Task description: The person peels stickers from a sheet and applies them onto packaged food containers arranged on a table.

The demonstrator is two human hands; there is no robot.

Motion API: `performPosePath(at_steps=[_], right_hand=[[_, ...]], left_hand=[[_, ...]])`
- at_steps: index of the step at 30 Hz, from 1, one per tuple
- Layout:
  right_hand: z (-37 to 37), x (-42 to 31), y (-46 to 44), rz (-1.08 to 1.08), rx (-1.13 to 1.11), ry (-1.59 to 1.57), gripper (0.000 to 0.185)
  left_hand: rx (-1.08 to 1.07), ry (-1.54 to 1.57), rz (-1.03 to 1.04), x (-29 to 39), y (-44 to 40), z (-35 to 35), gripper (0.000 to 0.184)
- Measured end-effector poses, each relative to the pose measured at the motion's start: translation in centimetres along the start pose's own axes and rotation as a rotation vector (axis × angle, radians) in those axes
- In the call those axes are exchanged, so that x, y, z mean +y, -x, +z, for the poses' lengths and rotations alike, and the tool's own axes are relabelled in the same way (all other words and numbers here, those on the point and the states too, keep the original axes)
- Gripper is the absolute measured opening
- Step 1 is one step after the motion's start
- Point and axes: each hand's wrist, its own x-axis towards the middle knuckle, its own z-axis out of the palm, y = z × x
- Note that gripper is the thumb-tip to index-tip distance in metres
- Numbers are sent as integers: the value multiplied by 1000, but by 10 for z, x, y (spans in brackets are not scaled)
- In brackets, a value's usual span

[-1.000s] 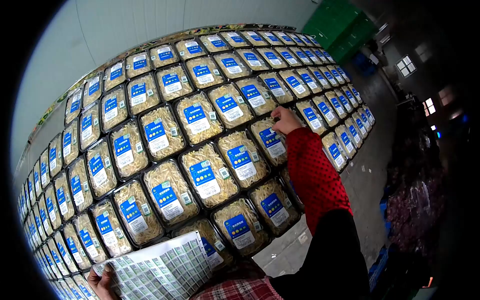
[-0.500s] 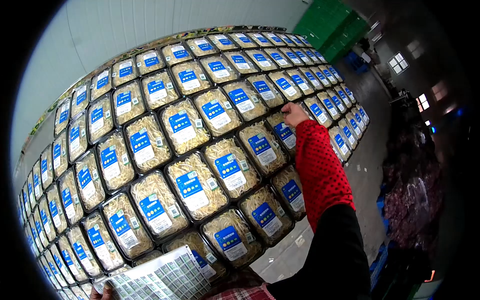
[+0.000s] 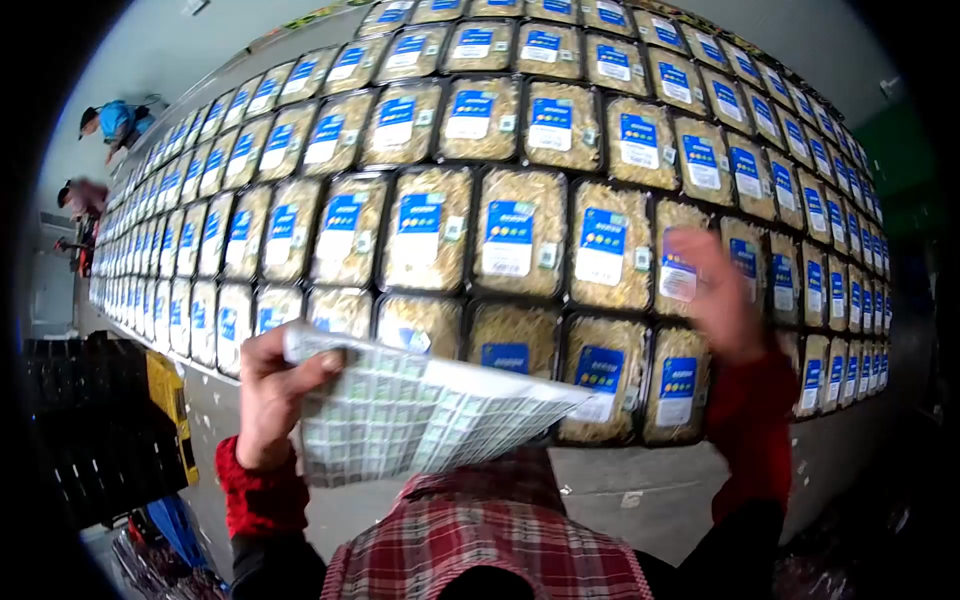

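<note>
Two co-workers stood beyond one sticker sheet, to its left. One left hand pinched the sheet's left corner; well apart, right of it, one blurred right hand, grip impossible to tell, overlapped dozens of blue-labelled sprout trays.

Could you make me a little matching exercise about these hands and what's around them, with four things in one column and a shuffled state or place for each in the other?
Things
1. Left hand
2. Right hand
3. Sheet
4. Trays

States and places
A. Lined up in many rows
B. Covered in a grid of small greenish marks
C. Blurred, apart from the sheet
D. Gripping the sheet near one corner, thumb on top

Right pairs
1-D
2-C
3-B
4-A
</note>
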Motion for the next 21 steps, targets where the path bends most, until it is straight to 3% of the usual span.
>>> performPosePath(at_steps=[2,3,7,9,11,14,17,21], right_hand=[[72,-89,18,17,-300,-381,67],[98,-103,30,-7,-355,-352,68],[139,-139,77,143,-330,-423,39],[145,-145,96,222,-360,-532,33],[153,-157,104,207,-417,-448,35],[162,-197,90,-228,-232,-273,36],[190,-222,83,-312,-244,-344,29],[206,-227,84,-264,-212,-283,19]], left_hand=[[-61,28,71,-12,16,1,8],[-71,32,119,-15,26,5,10],[-60,34,166,-27,80,-6,12],[-44,-11,214,-40,106,-14,11],[28,-113,325,-53,126,-18,13],[29,-130,406,-61,145,-13,18],[25,-161,401,-61,157,-7,25],[96,-232,440,-76,158,-11,37]])
